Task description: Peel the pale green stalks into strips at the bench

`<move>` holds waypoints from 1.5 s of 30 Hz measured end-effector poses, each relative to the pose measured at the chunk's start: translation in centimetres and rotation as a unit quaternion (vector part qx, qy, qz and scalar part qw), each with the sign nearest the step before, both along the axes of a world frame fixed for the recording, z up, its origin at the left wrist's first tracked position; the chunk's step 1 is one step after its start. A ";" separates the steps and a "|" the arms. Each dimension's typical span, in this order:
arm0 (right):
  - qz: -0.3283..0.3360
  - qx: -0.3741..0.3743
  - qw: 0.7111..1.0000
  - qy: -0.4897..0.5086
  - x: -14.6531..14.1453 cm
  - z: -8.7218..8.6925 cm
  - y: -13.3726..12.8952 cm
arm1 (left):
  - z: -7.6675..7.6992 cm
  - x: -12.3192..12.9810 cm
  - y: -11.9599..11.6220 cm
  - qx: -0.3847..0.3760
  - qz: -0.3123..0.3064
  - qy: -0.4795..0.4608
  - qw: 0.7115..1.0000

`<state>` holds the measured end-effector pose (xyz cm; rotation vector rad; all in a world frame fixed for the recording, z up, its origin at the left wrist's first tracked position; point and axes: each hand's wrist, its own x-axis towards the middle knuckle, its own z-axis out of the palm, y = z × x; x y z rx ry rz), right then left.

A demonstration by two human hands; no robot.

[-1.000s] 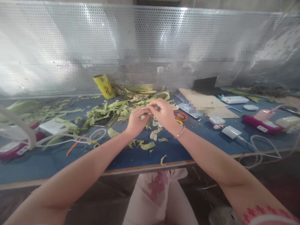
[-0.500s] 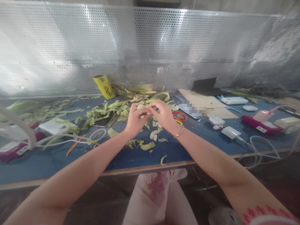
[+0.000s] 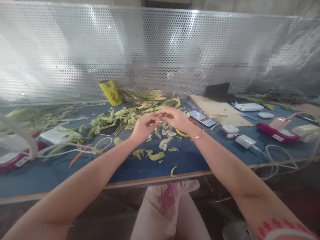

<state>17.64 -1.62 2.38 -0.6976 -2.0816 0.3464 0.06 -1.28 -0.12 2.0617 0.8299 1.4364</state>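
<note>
Hands close together, leaf scraps nearby

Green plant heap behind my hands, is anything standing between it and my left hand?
Nothing visible stands between your left hand and the green plant heap. The hand overlaps it in view, so I can't tell contact. The dark slab lies to the left, out of the way.
</note>
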 end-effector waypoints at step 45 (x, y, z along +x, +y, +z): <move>-0.075 0.094 0.993 -0.011 -0.3 -0.4 -0.3 | 1.2 0.1 -0.4 -0.185 -0.132 -0.189 0.955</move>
